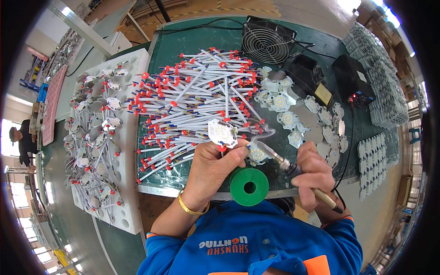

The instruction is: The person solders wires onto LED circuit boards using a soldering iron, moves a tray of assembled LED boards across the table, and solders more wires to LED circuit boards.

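Note:
My left hand [213, 167] is closed at the near edge of the cable heap, pinching a small white LED circuit board [222, 133]. A red ring [222, 148] shows just under that board. My right hand [313, 174] grips a soldering iron [286, 166], its tip pointing left toward my left thumb. Smoke [263, 134] curls up by the tip. Another LED board [257, 155] appears behind the tip; whether it is held or lying there I cannot tell. Below my fingers is a green solder spool [238, 193], with a thin strand running up from it.
A heap of white cables [192, 105] with red rings covers the bench's middle. Loose LED boards [278, 101] lie to the right. Behind them stand a black fan [269, 42] and a black soldering station [353, 79]. On the left, a white foam tray [133, 183] carries wired boards.

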